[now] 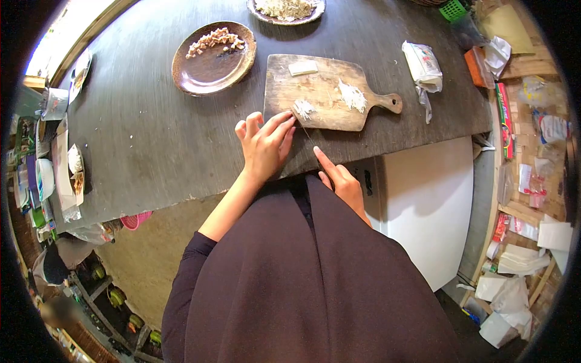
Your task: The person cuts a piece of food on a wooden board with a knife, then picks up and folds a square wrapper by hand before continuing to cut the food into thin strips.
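A wooden cutting board (pixel 321 91) with a handle lies near the table's front edge. On it are a white block (pixel 302 68), a pile of thin white strips (pixel 352 97) and a smaller heap of strips (pixel 304 109). My right hand (pixel 346 186) grips a knife (pixel 307 133), index finger stretched along it; the handle is mostly hidden. My left hand (pixel 265 145) is at the board's near left corner, fingertips pressed together beside the blade, other fingers raised. What those fingertips hold, if anything, is hidden.
A brown plate (pixel 212 71) with small diced pieces stands left of the board, and another plate (pixel 284 22) of pale shreds behind. A white plastic package (pixel 422 65) lies to the right. Below the table edge is a white surface (pixel 430 199).
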The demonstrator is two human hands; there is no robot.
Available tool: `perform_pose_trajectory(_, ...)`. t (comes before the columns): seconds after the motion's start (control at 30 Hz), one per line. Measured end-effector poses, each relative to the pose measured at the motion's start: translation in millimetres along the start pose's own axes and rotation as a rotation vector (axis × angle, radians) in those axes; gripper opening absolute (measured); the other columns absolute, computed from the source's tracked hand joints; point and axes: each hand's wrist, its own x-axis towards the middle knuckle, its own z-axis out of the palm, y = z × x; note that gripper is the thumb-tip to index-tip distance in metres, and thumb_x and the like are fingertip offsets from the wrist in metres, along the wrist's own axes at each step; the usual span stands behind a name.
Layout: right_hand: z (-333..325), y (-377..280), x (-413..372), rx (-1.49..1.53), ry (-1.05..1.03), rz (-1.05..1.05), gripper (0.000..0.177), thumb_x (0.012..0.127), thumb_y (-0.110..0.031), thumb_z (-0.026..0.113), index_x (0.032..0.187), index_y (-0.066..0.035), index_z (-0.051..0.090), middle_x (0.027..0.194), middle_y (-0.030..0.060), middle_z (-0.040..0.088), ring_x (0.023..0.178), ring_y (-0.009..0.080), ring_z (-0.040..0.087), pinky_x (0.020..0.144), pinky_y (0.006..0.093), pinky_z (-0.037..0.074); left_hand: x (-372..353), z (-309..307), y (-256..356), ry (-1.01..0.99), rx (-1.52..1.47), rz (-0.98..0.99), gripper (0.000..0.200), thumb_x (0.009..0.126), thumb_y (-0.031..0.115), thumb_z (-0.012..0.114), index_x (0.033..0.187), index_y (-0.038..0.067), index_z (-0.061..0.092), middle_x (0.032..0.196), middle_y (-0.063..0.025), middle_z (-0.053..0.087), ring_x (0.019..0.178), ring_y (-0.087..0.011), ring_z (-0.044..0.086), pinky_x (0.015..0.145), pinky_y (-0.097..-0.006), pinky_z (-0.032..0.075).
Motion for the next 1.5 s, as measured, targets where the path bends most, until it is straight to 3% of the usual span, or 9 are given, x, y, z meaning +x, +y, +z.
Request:
perform_pose_trajectory(0.57,-12.7,5.3,8.0,0.001,-0.01,-0.009,0.063,0.095,-0.023,0.071,0.151,-0.042,0.05,0.076,0.0071,0.055,0.065,0.0309,0.066,0.061,0.0452,0.057,3.5,1.3,4.7,-0.011,-0.005,-0.02,0.024,0.089,0.027,0.073,0.112,0.023,0.076,0.122,0.0121,0.071,0.112,-0.0234,0.05,0.099,-0.0427,0.029)
perform_pose_trajectory(1.1,-14.3,3.6,4.4,0.014,-0.023,0.016,0.062,0.096,-0.024,0.07,0.152,-0.041,0.049,0.074,0.0074,0.05,0.063,0.0294,0.064,0.062,0.0456,0.057,12.6,3.0,6.3,0.029,-0.055,-0.065,0.02,0.084,0.023,0.079,0.103,0.023,0.078,0.113,0.0112,0.074,0.105,-0.0215,0.052,0.098,-0.0402,0.031)
perform_pose_trajectory(1.5,-6.2,4.4,3.1,-0.132,-0.009,-0.028,0.067,0.092,-0.025,0.073,0.153,-0.041,0.049,0.072,0.0054,0.047,0.058,0.0253,0.062,0.058,0.0409,0.056,16.0,8.8,0.5,0.028,-0.008,-0.044,0.023,0.084,0.023,0.08,0.106,0.025,0.079,0.107,0.0081,0.07,0.107,-0.0238,0.052,0.098,-0.0422,0.031)
